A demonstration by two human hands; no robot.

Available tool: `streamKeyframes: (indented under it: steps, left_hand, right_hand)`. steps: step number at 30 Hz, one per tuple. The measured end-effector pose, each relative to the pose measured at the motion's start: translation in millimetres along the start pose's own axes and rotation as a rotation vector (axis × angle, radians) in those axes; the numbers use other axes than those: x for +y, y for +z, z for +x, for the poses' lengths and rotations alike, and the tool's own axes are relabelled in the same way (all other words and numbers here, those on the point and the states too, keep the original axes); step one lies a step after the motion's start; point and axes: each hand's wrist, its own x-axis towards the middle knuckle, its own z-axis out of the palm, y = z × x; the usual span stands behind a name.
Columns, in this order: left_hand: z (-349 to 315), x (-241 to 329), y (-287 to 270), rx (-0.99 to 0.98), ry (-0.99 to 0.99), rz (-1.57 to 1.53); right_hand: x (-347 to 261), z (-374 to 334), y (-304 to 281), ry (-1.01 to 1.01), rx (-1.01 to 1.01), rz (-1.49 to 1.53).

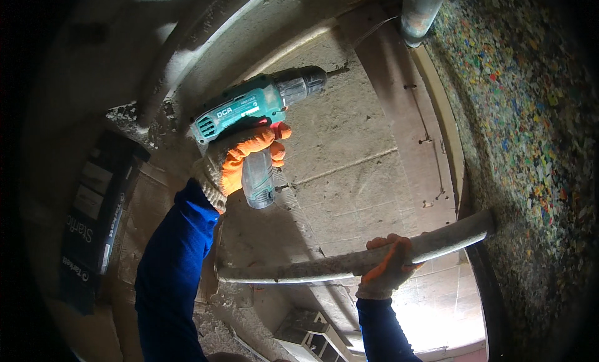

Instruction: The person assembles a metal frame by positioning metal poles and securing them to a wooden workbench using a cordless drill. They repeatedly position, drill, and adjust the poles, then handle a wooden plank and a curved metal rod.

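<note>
My left hand (242, 159), in an orange-coated knit glove, is closed around the grip of a teal and black cordless drill (240, 106). The drill lies tilted across the view, its chuck and thin bit (337, 71) pointing to the upper right. My right hand (388, 266), gloved the same way, wraps round a long grey pipe (312, 266). The pipe runs nearly level across the lower middle, and its right end reaches the speckled multicoloured panel (524, 112). Fingers of both hands are bent round what they hold.
Beyond the drill is a dusty tiled-looking surface (349, 181) bordered by a brown strip (405, 112) with holes. Another round pipe (421, 16) stands at the upper right. A dark box (97, 218) lies at left. Low down sits a pale open frame (321, 337). Bright light falls at lower right.
</note>
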Motion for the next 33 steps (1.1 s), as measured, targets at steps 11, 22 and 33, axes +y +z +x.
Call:
streamKeyframes:
  steps: [11,22,33]
  left_hand:
    - [78,29,-5,0.180,0.180,0.353]
    - [155,39,4,-0.053,0.301,0.456]
    - [151,31,6,-0.007,0.298,0.383]
  right_hand:
    - [-5,-4,1,-0.017,-0.021,-0.117]
    - [-8,-3,2,0.041,0.004,-0.083]
    - [-18,-5,13,0.116,0.085,0.009]
